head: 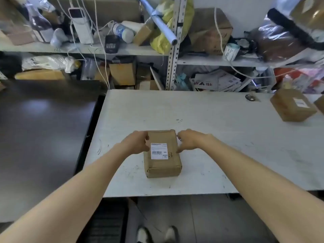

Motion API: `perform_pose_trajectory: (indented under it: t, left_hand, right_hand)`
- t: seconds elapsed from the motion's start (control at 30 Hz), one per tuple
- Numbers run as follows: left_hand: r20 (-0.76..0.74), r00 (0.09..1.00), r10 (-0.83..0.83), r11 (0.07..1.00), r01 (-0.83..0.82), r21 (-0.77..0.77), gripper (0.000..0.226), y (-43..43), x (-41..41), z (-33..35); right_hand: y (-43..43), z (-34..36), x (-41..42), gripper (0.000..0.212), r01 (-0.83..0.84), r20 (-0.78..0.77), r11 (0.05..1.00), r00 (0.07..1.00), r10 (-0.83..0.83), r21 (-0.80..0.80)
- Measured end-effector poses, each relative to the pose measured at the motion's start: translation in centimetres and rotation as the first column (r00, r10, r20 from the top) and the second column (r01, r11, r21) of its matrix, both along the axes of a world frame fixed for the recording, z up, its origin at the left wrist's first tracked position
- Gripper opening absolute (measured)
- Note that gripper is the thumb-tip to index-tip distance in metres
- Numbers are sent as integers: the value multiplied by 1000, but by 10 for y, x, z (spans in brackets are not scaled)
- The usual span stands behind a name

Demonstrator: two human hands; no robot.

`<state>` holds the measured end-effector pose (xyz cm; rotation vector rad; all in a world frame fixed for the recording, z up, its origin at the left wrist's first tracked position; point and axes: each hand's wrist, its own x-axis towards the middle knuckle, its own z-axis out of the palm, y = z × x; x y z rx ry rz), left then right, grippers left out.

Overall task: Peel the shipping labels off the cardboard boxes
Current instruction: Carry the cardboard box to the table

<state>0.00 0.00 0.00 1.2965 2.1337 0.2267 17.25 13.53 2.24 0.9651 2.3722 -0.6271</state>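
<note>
A small brown cardboard box (pixel 162 162) sits near the front edge of the white table (pixel 219 137). A white shipping label (pixel 159 151) with a barcode is stuck flat on its top. My left hand (pixel 135 142) holds the box's left side, fingers curled around its far left edge. My right hand (pixel 188 140) rests against the right side, its fingertips touching the top edge. A second taped cardboard box (pixel 292 106) with its own white label (pixel 301 103) stands at the table's far right.
A dark table (pixel 43 128) adjoins on the left. Metal shelves (pixel 172 50) crammed with boxes, bags, cables and a paper roll stand behind the table. A small round metal object (pixel 250 97) lies near the back edge. Another box edge (pixel 320 106) shows at far right.
</note>
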Motion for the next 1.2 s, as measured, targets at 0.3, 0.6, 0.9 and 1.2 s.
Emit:
perform_pose_trajectory:
  t: [0.3, 0.6, 0.9, 1.2]
  left_hand:
    - [536, 772, 342, 899, -434, 52, 122, -24, 25, -73]
    - [571, 776, 268, 863, -457, 216, 125, -45, 41, -90]
    - [550, 808, 209, 857, -423, 296, 121, -22, 40, -28]
    - [477, 878, 33, 800, -309, 514, 113, 34, 43, 63]
  right_hand:
    - [-31, -80, 34, 111, 191, -430, 928, 843, -323, -321]
    - [-39, -113, 41, 121, 256, -503, 840, 704, -501, -477]
    - [-19, -51, 43, 121, 258, -609, 886, 650, -454, -385]
    - [20, 43, 55, 113, 307, -766, 927, 535, -355, -215]
